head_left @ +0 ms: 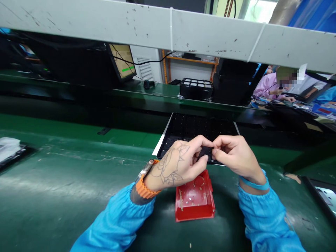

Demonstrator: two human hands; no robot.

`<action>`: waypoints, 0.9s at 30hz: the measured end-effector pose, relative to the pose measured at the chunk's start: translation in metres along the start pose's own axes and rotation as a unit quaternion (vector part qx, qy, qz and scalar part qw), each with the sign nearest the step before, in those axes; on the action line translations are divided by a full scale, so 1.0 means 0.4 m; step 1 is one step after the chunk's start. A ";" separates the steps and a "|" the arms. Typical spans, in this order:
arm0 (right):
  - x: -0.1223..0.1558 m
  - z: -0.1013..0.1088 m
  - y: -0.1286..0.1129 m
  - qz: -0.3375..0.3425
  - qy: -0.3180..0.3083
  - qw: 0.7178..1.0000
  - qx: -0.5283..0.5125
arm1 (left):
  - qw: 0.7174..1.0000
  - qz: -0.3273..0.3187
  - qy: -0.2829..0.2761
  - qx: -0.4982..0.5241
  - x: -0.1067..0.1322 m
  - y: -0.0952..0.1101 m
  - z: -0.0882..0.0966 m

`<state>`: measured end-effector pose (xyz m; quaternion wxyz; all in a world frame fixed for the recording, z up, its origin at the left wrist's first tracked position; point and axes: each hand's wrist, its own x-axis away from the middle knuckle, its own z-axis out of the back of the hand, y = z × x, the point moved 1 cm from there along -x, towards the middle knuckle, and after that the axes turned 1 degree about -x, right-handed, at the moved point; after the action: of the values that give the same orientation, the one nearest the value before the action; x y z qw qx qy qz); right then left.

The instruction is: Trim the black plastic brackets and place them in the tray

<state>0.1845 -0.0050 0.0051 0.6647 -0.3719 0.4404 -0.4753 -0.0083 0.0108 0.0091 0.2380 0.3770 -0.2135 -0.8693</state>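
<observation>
Above the tabletop [99,178], just beyond the red bin [195,214], a small black part [204,153] is best kept steady by the left hand [178,162], whose fingers are clamped on it, while its edge is lightly pinched by the right hand's [236,154] fingers.

I have both blue-sleeved arms [115,220] stretched forward and angled inward; my bare left hand [181,162], its back tattooed with flower linework, curls thumb and fingers toward my bare right hand [237,155], thumb and forefinger pinched.
</observation>
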 end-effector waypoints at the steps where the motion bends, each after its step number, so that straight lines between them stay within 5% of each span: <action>1: -0.002 -0.003 0.001 0.001 0.006 1.000 -0.004 | 1.000 -0.001 0.002 -0.006 0.000 -0.001 -0.002; 7: -0.015 -0.030 0.003 0.027 0.072 0.997 -0.029 | 0.999 0.000 0.033 -0.021 0.000 -0.005 -0.007; 14: -0.013 -0.023 0.001 0.041 0.049 0.997 -0.035 | 0.999 0.006 0.049 -0.014 -0.004 -0.002 -0.003; 20: -0.015 -0.028 0.005 0.077 0.106 0.991 -0.015 | 0.998 0.020 0.053 0.018 -0.008 -0.012 -0.012; 27: -0.009 -0.012 -0.008 0.068 0.055 0.995 -0.046 | 0.993 0.064 0.057 0.084 -0.010 -0.020 -0.002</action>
<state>0.1783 -0.0027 0.0074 0.6523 -0.3450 0.5218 -0.4280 -0.0075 0.0192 0.0065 0.2724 0.4304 -0.2951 -0.8084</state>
